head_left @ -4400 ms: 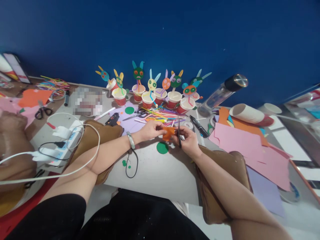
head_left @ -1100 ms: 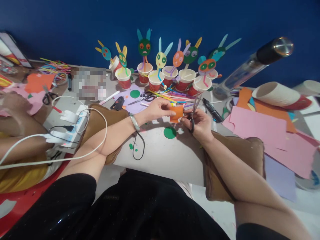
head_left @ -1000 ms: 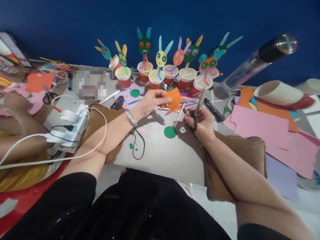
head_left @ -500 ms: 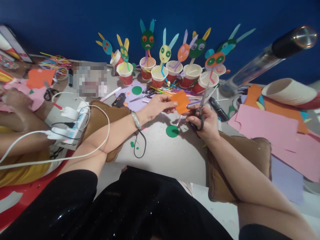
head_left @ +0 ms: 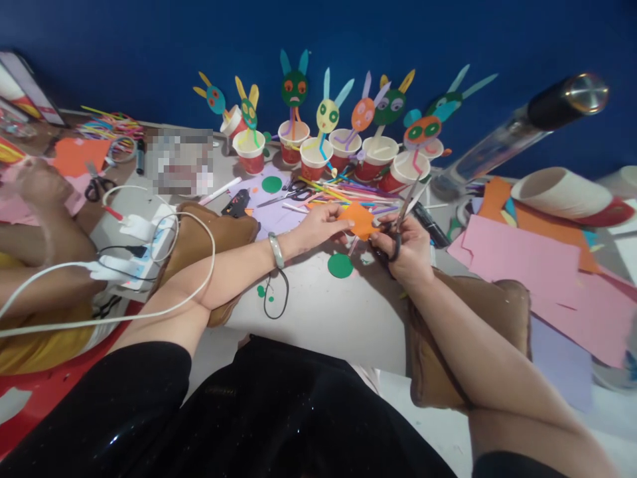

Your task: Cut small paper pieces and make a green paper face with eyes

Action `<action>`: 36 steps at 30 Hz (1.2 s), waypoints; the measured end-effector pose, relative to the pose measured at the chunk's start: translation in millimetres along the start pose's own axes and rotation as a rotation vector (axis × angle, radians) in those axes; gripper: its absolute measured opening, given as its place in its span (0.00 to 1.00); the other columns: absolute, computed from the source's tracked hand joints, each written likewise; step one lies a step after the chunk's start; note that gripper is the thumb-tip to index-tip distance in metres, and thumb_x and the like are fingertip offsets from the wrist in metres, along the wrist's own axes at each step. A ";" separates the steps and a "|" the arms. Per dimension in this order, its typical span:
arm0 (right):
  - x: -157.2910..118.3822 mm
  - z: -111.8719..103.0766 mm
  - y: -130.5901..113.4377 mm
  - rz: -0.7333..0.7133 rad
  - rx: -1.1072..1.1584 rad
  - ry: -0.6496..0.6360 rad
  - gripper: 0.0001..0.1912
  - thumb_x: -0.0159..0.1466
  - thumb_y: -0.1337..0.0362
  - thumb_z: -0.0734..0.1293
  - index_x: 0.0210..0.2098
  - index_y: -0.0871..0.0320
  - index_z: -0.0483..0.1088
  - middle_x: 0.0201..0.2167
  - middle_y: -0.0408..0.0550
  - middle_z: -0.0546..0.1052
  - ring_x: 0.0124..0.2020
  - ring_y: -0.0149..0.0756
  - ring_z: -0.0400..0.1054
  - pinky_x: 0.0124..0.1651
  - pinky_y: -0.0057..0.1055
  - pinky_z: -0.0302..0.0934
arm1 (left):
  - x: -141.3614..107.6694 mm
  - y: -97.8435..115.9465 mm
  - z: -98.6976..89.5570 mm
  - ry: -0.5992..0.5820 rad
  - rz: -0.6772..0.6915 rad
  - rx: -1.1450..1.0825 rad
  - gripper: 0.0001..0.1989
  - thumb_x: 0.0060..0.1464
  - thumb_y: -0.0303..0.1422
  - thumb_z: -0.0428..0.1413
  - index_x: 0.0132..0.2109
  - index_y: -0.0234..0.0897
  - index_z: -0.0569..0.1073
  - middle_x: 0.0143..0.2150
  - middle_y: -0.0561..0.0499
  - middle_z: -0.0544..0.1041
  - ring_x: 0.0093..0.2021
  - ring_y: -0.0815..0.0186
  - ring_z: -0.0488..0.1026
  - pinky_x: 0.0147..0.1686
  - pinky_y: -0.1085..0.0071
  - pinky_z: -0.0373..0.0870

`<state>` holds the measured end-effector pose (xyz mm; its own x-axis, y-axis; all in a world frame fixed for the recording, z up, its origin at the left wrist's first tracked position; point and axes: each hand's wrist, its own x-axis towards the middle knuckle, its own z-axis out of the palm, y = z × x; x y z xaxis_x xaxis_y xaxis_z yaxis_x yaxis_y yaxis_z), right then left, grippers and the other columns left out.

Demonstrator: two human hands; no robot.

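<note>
My left hand point(head_left: 321, 226) pinches a small piece of orange paper point(head_left: 359, 219) between thumb and fingers. Scissors point(head_left: 397, 244) are held in my right hand point(head_left: 413, 249), blades pointing up and away from the paper. The thumb and a fingertip of that same hand touch the paper's right edge. On the table just below the paper lies a green paper circle point(head_left: 340, 266), with small green scraps point(head_left: 261, 291) farther left.
Behind my hands stand several paper cups point(head_left: 315, 158) with paper rabbit-eared faces, near a pile of coloured sticks point(head_left: 358, 192). Pink sheets point(head_left: 522, 259) lie right. Brown cushions point(head_left: 478, 318) sit under both forearms. A power strip point(head_left: 149, 249) and a co-worker's hand point(head_left: 44, 189) are left.
The orange paper has turned slightly in my fingers, so a corner points up. My head view has shifted a little. The co-worker's hand at left has moved slightly.
</note>
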<state>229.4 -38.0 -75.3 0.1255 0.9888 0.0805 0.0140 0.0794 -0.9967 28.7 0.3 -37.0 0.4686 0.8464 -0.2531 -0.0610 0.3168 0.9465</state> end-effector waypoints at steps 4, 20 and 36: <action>2.6 -2.0 2.7 -0.036 -0.003 0.052 0.20 0.51 0.58 0.79 0.40 0.49 0.71 0.26 0.37 0.74 0.23 0.31 0.68 0.28 0.30 0.67 | 1.1 0.7 -0.6 -0.058 -0.044 -0.014 0.09 0.63 0.21 0.55 0.33 0.32 0.70 0.27 0.53 0.79 0.23 0.76 0.74 0.27 0.78 0.69; -6.0 0.9 -11.1 0.012 0.010 -0.036 0.23 0.48 0.56 0.81 0.39 0.50 0.71 0.29 0.40 0.74 0.26 0.32 0.68 0.30 0.32 0.70 | 6.4 0.9 -10.0 -0.058 0.071 0.062 0.16 0.59 0.43 0.62 0.32 0.35 0.71 0.26 0.55 0.70 0.25 0.75 0.65 0.26 0.76 0.61; -20.3 11.3 -22.6 0.152 -0.116 -0.258 0.28 0.53 0.44 0.80 0.41 0.54 0.70 0.26 0.43 0.78 0.26 0.37 0.75 0.31 0.34 0.71 | 5.5 17.4 -13.0 0.191 0.158 -0.001 0.04 0.59 0.26 0.60 0.35 0.33 0.74 0.25 0.55 0.77 0.24 0.74 0.73 0.25 0.78 0.68</action>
<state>215.3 -58.4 -54.5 -0.1203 0.9889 -0.0873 0.1296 -0.0716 -0.9890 18.7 16.0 -24.6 0.2778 0.9511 -0.1349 -0.1215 0.1741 0.9772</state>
